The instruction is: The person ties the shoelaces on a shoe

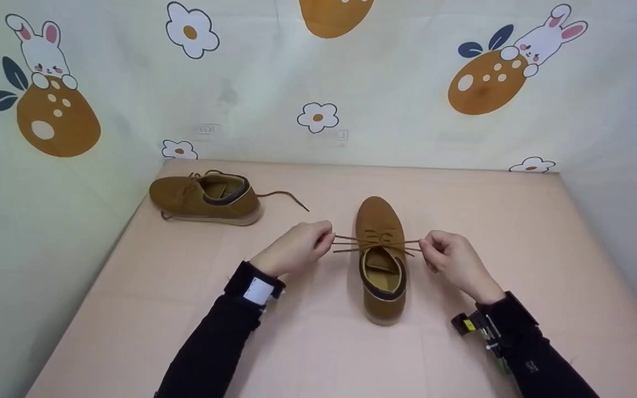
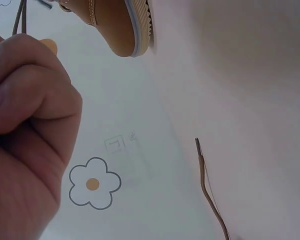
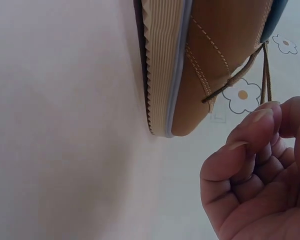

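Observation:
A brown lace-up shoe (image 1: 380, 218) stands upright on the table with its toe pointing away. To its left, my left hand (image 1: 302, 247) pinches a loop of the shoelace (image 1: 346, 237) and holds it taut. On the other side my right hand (image 1: 454, 260) pinches the opposite loop, also stretched tight. Both loops meet at a knot over the shoe's tongue. A loose lace end hangs free on each side; in the right wrist view one lace end (image 3: 217, 95) lies against the shoe's side.
A second brown shoe (image 1: 208, 199) sits at the back left, toe to the left, with a loose lace (image 1: 288, 194) trailing right. The pink tabletop (image 1: 307, 342) ends at a pale patterned curtain (image 1: 263, 110) behind and at both sides.

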Motion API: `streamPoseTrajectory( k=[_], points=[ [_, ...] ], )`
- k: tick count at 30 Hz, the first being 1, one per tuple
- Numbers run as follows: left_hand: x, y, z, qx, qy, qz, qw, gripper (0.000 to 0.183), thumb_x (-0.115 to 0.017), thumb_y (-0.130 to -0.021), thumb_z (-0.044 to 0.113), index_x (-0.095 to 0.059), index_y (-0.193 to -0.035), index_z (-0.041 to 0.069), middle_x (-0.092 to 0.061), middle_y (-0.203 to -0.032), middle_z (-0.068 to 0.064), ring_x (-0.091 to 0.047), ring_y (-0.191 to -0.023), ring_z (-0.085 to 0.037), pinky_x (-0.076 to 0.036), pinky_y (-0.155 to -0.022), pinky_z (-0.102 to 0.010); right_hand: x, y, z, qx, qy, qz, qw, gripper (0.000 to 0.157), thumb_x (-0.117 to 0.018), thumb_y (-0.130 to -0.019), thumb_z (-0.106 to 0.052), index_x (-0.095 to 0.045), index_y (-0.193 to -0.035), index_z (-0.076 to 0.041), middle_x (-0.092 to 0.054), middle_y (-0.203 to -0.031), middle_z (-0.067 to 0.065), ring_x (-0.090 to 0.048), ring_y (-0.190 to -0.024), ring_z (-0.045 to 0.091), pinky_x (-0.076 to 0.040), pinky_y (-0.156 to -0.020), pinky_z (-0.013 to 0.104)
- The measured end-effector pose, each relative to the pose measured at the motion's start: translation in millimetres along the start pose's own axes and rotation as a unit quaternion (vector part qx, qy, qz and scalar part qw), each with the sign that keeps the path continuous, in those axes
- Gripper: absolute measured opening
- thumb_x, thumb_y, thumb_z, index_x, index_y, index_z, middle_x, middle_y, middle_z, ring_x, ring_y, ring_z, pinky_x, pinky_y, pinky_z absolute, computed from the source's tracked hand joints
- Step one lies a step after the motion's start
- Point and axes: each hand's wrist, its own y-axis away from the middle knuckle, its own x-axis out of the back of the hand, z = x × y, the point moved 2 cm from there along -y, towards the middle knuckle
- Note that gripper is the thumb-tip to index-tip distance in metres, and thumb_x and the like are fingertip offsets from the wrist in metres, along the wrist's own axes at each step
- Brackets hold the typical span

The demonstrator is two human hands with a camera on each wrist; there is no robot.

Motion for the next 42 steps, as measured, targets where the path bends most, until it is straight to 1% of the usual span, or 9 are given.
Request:
streamPoseTrajectory(
  k=[3, 5, 13, 16, 19, 26, 31, 34, 42],
  points=[
    [-2.1, -0.7, -0.1, -0.003, 0.0, 0.0, 1.0, 0.024, -0.048, -0.099, 0.008, -0.045, -0.076, 0.012, -0.04, -0.065, 0.007, -0.042, -0.059, -0.008, -0.036, -0.055, -0.025, -2.2, 2.6, 3.2, -0.014, -0.011, 0.006, 1.0, 0.03, -0.059, -0.099, -0.009, -0.056, -0.07, -0.01, -0.054, -0.056, 0.004, -0.05, -0.05, 0.014, -0.036, -0.048, 0.022],
    [-2.2, -0.2, 0.3, -0.004, 0.002, 0.001, 1.0, 0.024, -0.048, -0.099, 0.007, -0.045, -0.075, 0.012, -0.04, -0.066, 0.007, -0.042, -0.059, -0.008, -0.036, -0.056, -0.025, -2.7, 3.6, 3.1, -0.013, -0.016, 0.013, 1.0, 0.03, -0.059, -0.1, -0.01, -0.057, -0.07, -0.01, -0.055, -0.056, 0.004, -0.051, -0.05, 0.014, -0.038, -0.049, 0.022],
    [4.3, 2.5, 4.7, -0.002, 0.013, 0.014, 0.9998, 0.024, -0.048, -0.1, 0.009, -0.046, -0.077, 0.012, -0.039, -0.066, 0.007, -0.042, -0.061, -0.009, -0.036, -0.057, -0.025, 5.5, 5.6, -12.0, 0.05, -0.03, 0.038, 0.998, 0.028, -0.059, -0.101, -0.011, -0.057, -0.073, -0.01, -0.053, -0.057, 0.0, -0.052, -0.051, 0.017, -0.04, -0.051, 0.024],
    [5.9, 2.2, 5.6, -0.001, 0.019, 0.016, 0.9997, 0.023, -0.047, -0.101, 0.011, -0.047, -0.078, 0.012, -0.039, -0.066, 0.008, -0.041, -0.061, -0.008, -0.035, -0.057, -0.025, 9.2, 5.8, -19.0, 0.06, -0.024, 0.044, 0.997, 0.03, -0.058, -0.101, -0.015, -0.056, -0.071, -0.012, -0.053, -0.057, -0.002, -0.052, -0.05, 0.016, -0.041, -0.052, 0.024],
    [6.4, 2.3, 4.9, 0.005, 0.019, 0.018, 0.9996, 0.024, -0.047, -0.102, 0.013, -0.047, -0.078, 0.012, -0.038, -0.066, 0.008, -0.041, -0.06, -0.008, -0.034, -0.056, -0.024, 11.2, 4.7, -22.4, 0.059, -0.023, 0.043, 0.997, 0.031, -0.057, -0.102, -0.019, -0.056, -0.072, -0.012, -0.053, -0.057, -0.001, -0.052, -0.051, 0.017, -0.041, -0.052, 0.025],
    [4.5, 1.4, 0.7, 0.007, 0.002, 0.011, 0.9999, 0.023, -0.048, -0.1, 0.011, -0.047, -0.077, 0.013, -0.039, -0.065, 0.009, -0.042, -0.059, -0.007, -0.035, -0.056, -0.024, 9.7, 1.7, -18.4, 0.025, -0.02, 0.036, 0.999, 0.032, -0.058, -0.102, -0.021, -0.057, -0.071, -0.011, -0.054, -0.057, 0.0, -0.053, -0.052, 0.018, -0.041, -0.053, 0.026],
    [4.9, 1.6, 1.5, -0.003, -0.013, 0.0, 0.9999, 0.023, -0.05, -0.099, 0.01, -0.047, -0.076, 0.012, -0.039, -0.065, 0.008, -0.042, -0.059, -0.009, -0.036, -0.055, -0.026, 7.6, 2.6, -16.7, -0.012, -0.013, 0.022, 1.0, 0.034, -0.058, -0.102, -0.019, -0.056, -0.07, -0.009, -0.055, -0.057, 0.002, -0.054, -0.052, 0.019, -0.04, -0.053, 0.026],
    [4.2, 2.0, 1.8, -0.001, -0.018, -0.011, 0.9998, 0.023, -0.05, -0.099, 0.011, -0.047, -0.076, 0.012, -0.039, -0.066, 0.008, -0.041, -0.058, -0.008, -0.035, -0.055, -0.025, 6.9, 4.5, -16.3, -0.031, -0.014, 0.011, 0.999, 0.033, -0.059, -0.101, -0.018, -0.056, -0.07, -0.007, -0.056, -0.058, 0.003, -0.054, -0.053, 0.018, -0.04, -0.052, 0.026],
    [4.6, 3.9, 3.0, -0.003, -0.021, -0.029, 0.9994, 0.023, -0.05, -0.099, 0.012, -0.046, -0.076, 0.013, -0.039, -0.066, 0.007, -0.041, -0.059, -0.008, -0.035, -0.056, -0.025, 4.8, 7.5, -15.6, -0.055, -0.012, 0.0, 0.998, 0.032, -0.06, -0.1, -0.018, -0.056, -0.07, -0.007, -0.055, -0.057, 0.002, -0.051, -0.051, 0.015, -0.035, -0.047, 0.023]
  ],
)
